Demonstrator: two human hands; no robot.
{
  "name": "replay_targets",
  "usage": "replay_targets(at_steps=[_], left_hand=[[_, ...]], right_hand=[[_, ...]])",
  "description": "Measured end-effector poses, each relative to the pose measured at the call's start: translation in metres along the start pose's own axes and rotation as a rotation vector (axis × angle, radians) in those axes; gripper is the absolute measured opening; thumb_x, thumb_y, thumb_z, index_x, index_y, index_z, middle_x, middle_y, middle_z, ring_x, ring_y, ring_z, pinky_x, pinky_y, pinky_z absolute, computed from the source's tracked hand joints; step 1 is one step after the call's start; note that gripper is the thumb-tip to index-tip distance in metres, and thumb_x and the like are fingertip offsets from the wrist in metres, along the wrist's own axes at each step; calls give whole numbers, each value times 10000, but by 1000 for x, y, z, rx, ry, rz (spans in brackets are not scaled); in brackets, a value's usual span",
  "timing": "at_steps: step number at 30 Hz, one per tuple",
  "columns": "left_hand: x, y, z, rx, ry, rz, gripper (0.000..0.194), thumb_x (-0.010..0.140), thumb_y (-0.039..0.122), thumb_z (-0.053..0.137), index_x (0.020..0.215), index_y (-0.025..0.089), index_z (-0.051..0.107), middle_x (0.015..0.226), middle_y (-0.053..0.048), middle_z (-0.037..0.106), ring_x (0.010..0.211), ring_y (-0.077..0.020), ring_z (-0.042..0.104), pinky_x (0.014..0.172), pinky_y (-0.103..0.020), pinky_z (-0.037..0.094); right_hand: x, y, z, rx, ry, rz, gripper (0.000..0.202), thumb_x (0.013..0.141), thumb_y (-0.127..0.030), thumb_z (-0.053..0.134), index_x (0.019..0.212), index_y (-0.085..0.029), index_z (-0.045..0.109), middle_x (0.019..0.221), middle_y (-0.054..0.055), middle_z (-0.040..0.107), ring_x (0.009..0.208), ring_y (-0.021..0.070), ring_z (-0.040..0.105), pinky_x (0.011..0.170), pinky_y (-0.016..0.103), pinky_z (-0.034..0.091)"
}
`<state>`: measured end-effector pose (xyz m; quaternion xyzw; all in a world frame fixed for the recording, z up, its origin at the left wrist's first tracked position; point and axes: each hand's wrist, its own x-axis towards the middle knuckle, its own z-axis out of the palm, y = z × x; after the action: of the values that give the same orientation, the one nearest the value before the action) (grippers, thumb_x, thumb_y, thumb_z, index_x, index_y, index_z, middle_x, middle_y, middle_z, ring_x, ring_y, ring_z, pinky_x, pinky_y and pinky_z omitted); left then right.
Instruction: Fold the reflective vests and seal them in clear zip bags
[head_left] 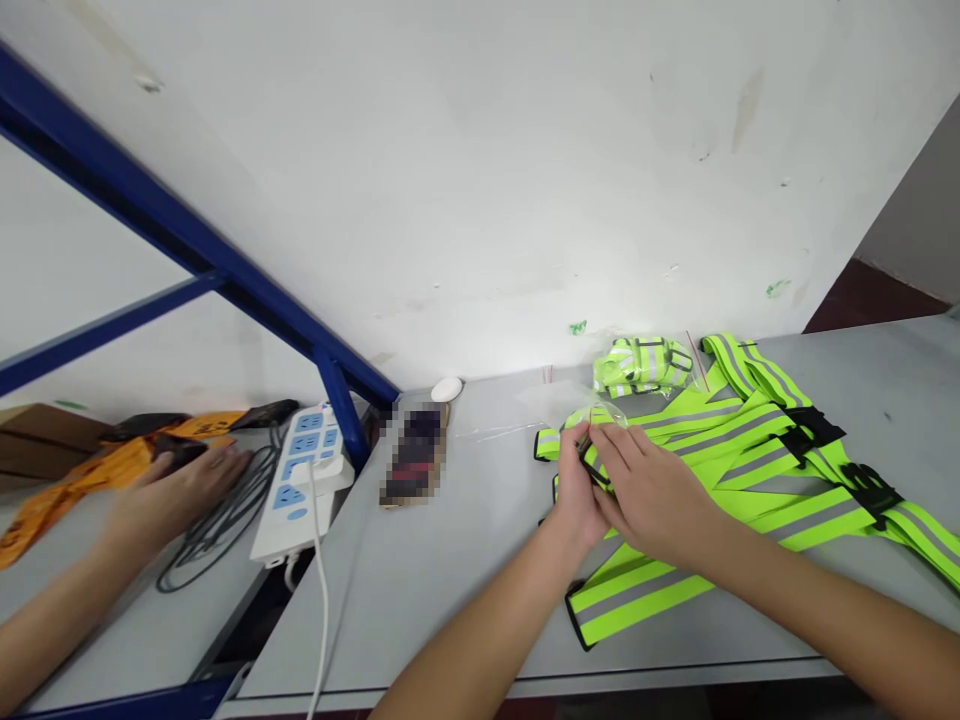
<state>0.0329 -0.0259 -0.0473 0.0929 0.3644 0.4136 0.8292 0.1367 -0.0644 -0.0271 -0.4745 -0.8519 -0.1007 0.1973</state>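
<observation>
My left hand (576,492) and my right hand (654,488) are pressed together, closed around a folded reflective strap (595,466), lime-yellow with a black buckle. Clear plastic (609,412), apparently a bag, shows above my fingertips; how far it covers the strap is hidden. Beneath and to the right of my hands, several flat lime-yellow reflective straps (814,512) with grey stripes and black buckles lie spread on the grey table (352,620). Behind them, near the wall, rests a clear bag holding a bundled reflective strap (637,366).
A white power strip (300,490) with a cable lies left of me. Beyond the blue metal frame (255,310), another person's hand (176,490) is over an orange-and-black item (90,490). A blurred-out flat object (414,455) and a white oval object (447,389) lie near the wall.
</observation>
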Motion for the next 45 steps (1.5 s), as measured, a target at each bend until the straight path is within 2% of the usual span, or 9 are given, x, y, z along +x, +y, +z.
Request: replay_targets(at_steps=[8, 17, 20, 25, 28, 32, 38, 41, 45], left_hand=[[-2, 25, 2, 3, -137, 81, 431, 735, 469, 520, 946, 127, 676, 959, -121, 708, 957, -258, 668, 818, -351, 548], [-15, 19, 3, -105, -154, -63, 195, 683, 257, 562, 842, 170, 633, 803, -47, 656, 735, -178, 635, 632, -280, 515], [-13, 16, 2, -131, -178, -134, 151, 688, 271, 580, 787, 160, 608, 748, -52, 622, 704, -175, 622, 630, -278, 507], [-6, 14, -1, -74, -162, -145, 316, 750, 420, 587, 909, 148, 612, 808, -76, 624, 751, -208, 627, 669, -308, 501], [-5, 13, -2, 11, -190, -154, 383, 760, 477, 552, 939, 144, 612, 866, -101, 635, 857, -251, 635, 746, -340, 497], [-4, 9, -4, 42, -298, -141, 300, 790, 434, 520, 900, 175, 623, 848, -68, 643, 823, -197, 634, 776, -304, 485], [-1, 7, -5, 541, -399, -26, 700, 802, 778, 299, 716, 166, 629, 756, -128, 670, 791, -251, 636, 682, -357, 496], [-6, 16, -6, 954, -250, 146, 711, 776, 808, 321, 641, 182, 629, 647, -93, 645, 609, -200, 593, 526, -288, 440], [-18, 34, -4, 1368, -25, 500, 553, 846, 646, 435, 539, 202, 557, 464, 1, 494, 449, -142, 457, 460, -259, 312]], right_hand=[[-4, 26, 8, 288, 169, -232, 401, 922, -198, 489, 1314, -115, 491, 1317, 142, 574, 1302, 258, 444, 1051, 449, 450], [1, 22, 8, 112, 379, -28, 254, 904, -148, 488, 1110, -171, 635, 1108, 141, 643, 1002, 257, 563, 827, 424, 475], [2, 23, 6, 96, 302, 74, 249, 904, -186, 487, 1101, -204, 638, 1149, 136, 605, 1038, 290, 520, 827, 455, 430], [-2, 33, 6, 313, 63, 1, 341, 940, -280, 445, 1264, -195, 511, 1366, 137, 463, 1282, 292, 367, 1013, 488, 342], [-4, 35, 11, 357, 83, -11, 386, 929, -373, 486, 1271, -194, 489, 1371, 150, 447, 1303, 300, 349, 1040, 502, 321], [-2, 34, 16, 350, 184, 82, 273, 935, -323, 485, 1169, -202, 555, 1220, 140, 536, 1172, 288, 463, 978, 487, 390], [-1, 44, 22, 428, 203, 151, 218, 944, -270, 467, 1128, -189, 550, 1027, 121, 552, 951, 245, 552, 774, 394, 514], [-3, 49, 26, 432, 203, 112, 185, 949, -244, 451, 1098, -175, 536, 989, 118, 559, 913, 236, 567, 733, 375, 521], [-5, 51, 32, 384, 224, 97, 164, 958, -247, 436, 1069, -176, 533, 903, 100, 591, 834, 229, 591, 675, 345, 514]])
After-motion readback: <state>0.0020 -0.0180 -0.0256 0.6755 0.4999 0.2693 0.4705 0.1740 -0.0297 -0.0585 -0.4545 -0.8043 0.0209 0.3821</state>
